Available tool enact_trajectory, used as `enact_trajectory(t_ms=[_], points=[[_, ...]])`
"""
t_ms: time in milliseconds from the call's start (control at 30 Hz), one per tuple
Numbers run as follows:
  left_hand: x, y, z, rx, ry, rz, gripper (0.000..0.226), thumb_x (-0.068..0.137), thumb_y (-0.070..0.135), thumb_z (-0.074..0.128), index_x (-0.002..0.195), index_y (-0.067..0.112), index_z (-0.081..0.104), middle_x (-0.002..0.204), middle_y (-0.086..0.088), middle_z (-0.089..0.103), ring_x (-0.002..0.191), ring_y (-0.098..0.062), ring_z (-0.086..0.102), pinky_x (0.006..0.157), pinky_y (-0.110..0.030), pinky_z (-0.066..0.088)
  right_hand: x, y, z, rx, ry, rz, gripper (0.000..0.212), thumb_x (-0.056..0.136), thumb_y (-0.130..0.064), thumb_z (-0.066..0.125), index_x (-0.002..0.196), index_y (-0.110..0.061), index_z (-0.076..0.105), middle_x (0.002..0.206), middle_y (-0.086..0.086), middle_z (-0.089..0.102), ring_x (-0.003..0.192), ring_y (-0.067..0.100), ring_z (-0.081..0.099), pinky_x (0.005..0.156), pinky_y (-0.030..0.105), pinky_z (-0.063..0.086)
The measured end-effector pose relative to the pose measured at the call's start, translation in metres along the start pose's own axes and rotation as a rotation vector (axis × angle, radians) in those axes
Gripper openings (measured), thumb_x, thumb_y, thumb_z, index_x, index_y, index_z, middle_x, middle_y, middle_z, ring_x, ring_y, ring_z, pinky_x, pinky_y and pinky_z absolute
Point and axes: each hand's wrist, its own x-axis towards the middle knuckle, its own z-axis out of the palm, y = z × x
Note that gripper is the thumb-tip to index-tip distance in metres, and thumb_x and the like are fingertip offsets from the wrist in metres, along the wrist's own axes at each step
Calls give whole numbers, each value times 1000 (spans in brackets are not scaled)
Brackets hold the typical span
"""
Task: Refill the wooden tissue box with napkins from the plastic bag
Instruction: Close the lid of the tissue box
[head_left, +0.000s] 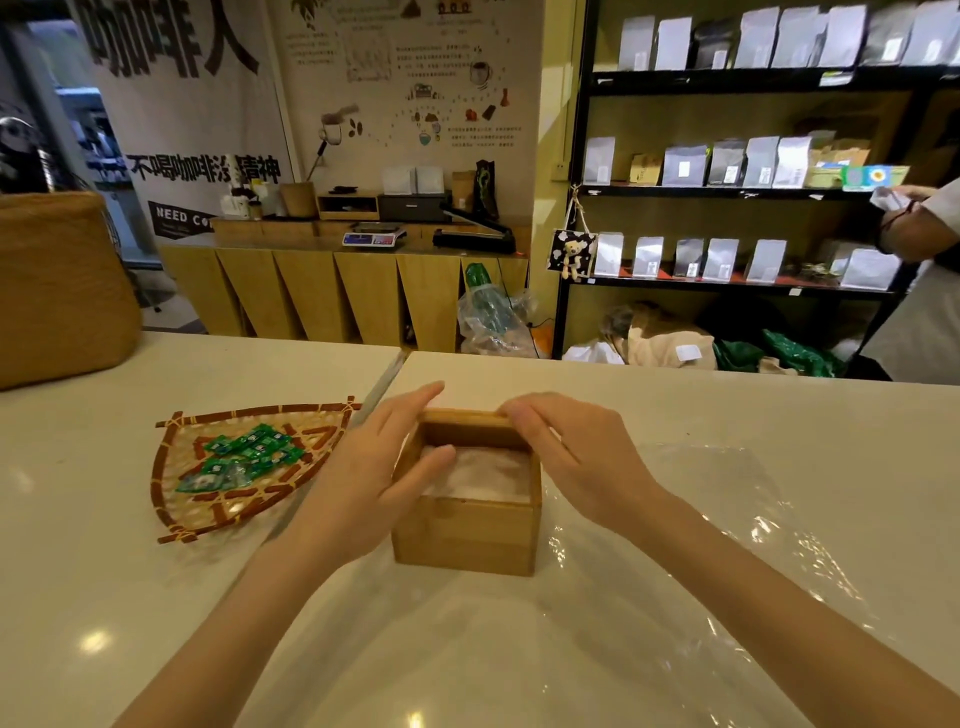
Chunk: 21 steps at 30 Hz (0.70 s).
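Wooden tissue box (467, 530): centre frame, on white counter (104, 597), lid off, white napkins (483, 475) inside. Left hand (363, 478) against box's left wall, thumb over rim touching napkins, fingers curved, not clenched. Right hand (566, 457) resting on far right rim, fingers bent over edge. Clear plastic bag (727, 545) flat, lower right, beneath box. Woven tray (171, 457) left, green packets (244, 457), print illegible. Upper left banner (182, 218): "NEED CO", partly cut off.

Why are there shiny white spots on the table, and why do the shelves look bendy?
Head view: the white spots are ceiling lights mirrored in the glossy table and the crinkly plastic bag; the wide-angle lens bows the shelves near the edge; the napkins in the wooden tissue box look soft and blurred.
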Motion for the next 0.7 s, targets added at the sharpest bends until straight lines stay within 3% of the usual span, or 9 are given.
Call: enact_trajectory(t_ms=[67,167,267,533,700], points=[[-14,-5,6,21,-12,1,56,74,73,21,127,56,11,134,30,21,123,10,20,104,-23,21,-12,1,5,0,-60,-3,47,91,-46,28,113,-25,64,110,-8,68,97,4,55,83,11,34],[-29,-11,16,87,-16,-7,59,73,77,9,127,54,9,138,28,17,126,13,10,110,-24,14,-27,4,15,-78,-157,-20,58,87,-56,18,123,-32,56,131,-13,57,121,2,45,102,25,25],[-35,-16,22,119,-20,0,62,75,75,6,132,49,10,143,25,11,126,18,0,111,-26,8,-35,8,21,-138,-199,1,72,80,-65,5,131,-35,46,143,-13,44,135,4,32,109,27,13],[-38,-23,31,115,56,33,58,83,66,12,133,39,25,145,17,22,131,11,7,111,-30,14,-41,10,28,-144,-151,-7,75,80,-62,1,133,-31,45,144,-11,43,137,3,27,111,30,9],[-37,-25,32,53,82,31,59,83,67,13,131,39,30,143,18,25,130,11,13,110,-22,16,-42,9,28,-151,-147,-12,75,81,-62,1,135,-30,43,146,-10,40,136,0,21,112,33,8]])
